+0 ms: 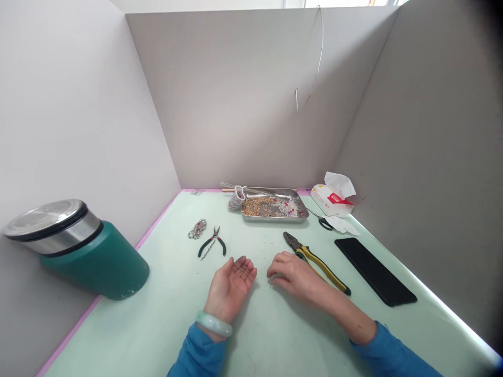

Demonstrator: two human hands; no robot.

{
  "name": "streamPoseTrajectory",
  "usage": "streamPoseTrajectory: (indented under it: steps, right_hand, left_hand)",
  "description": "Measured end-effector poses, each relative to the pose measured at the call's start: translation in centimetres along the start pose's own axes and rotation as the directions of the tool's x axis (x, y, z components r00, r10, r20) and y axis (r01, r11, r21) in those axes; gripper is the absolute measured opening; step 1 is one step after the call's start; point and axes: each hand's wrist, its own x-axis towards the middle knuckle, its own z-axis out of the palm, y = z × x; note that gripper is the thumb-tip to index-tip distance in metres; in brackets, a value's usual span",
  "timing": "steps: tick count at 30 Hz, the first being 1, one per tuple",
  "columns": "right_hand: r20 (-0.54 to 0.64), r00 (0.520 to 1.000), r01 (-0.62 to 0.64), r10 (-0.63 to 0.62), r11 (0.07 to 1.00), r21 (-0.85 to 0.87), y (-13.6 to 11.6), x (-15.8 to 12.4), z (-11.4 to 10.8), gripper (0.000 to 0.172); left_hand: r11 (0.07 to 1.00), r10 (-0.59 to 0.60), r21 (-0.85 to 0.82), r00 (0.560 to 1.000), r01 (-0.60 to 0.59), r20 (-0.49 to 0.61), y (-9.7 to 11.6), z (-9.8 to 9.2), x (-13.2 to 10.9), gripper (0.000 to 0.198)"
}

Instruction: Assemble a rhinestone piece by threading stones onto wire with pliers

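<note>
My left hand [232,287] lies palm up above the table, its fingers stretched out and slightly cupped. Thin pale lines, perhaps short bits of wire, show across its fingers; they are too fine to be sure of. A pale green bangle [214,324] circles that wrist. To its right, my right hand [294,273] is palm down at the tabletop, thumb and fingers curled together. Whatever its fingertips pinch is hidden or too small to name. Just behind that hand lie yellow-and-black combination pliers [326,268]. Small black-handled pliers [213,242] rest spread beyond my left hand.
A metal tray [275,220] of gold, clear and red beads stands at the back, beside a small bag [236,200]. Around are a beaded chain [197,229], scissors [325,223], a tissue pack [332,201], a black phone [375,271] and a green bottle [98,262]. Grey panels enclose three sides.
</note>
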Motion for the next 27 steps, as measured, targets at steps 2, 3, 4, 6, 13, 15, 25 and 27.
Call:
streamPoseTrajectory:
  steps: [2, 3, 4, 6, 13, 15, 25, 27]
  right_hand:
    - [0.026, 0.999, 0.029, -0.027, 0.997, -0.077, -0.1, -0.4, 0.9, 0.010]
    - [0.024, 0.999, 0.031, -0.028, 0.992, -0.126, -0.2, -0.5, 1.4, 0.011]
    - [0.014, 1.000, 0.026, -0.024, 0.984, -0.179, -0.4, -0.6, 1.9, 0.013]
    - [-0.015, 1.000, 0.005, -0.010, 0.961, -0.277, -0.7, -0.7, 2.8, 0.016]
    - [-0.212, 0.977, -0.061, 0.029, 0.987, -0.146, -3.9, 0.5, 2.4, 0.010]
    - [-0.262, 0.965, -0.023, -0.004, 0.994, -0.102, -5.0, 1.1, 1.8, 0.011]
    - [-0.296, 0.922, -0.347, 0.250, 0.872, -0.345, 2.6, -3.4, -0.9, 0.023]
    - [-0.281, 0.934, -0.329, 0.222, 0.843, -0.426, 3.3, -3.9, -0.2, 0.029]
  left_hand:
    - [1.000, 0.006, -0.029, 1.000, -0.007, -0.013, 0.2, 0.0, 0.1, 0.023]
    - [0.999, 0.011, -0.037, 1.000, -0.012, -0.015, 0.3, -0.1, 0.0, 0.024]
    - [0.999, 0.014, -0.041, 1.000, -0.015, -0.017, 0.4, -0.1, 0.0, 0.024]
    - [0.999, 0.017, -0.036, 1.000, -0.018, -0.025, 0.5, -0.3, -0.2, 0.024]
    - [1.000, 0.003, 0.030, 1.000, -0.003, 0.000, -0.9, -0.4, -1.0, 0.019]
    - [1.000, -0.010, 0.008, 1.000, 0.010, 0.026, -1.7, -0.2, -1.0, 0.022]
    - [1.000, -0.013, 0.014, 0.998, 0.014, -0.064, -1.6, -0.3, -1.3, 0.014]
    - [1.000, -0.014, 0.025, 0.998, 0.015, -0.059, -1.6, -0.4, -1.2, 0.014]
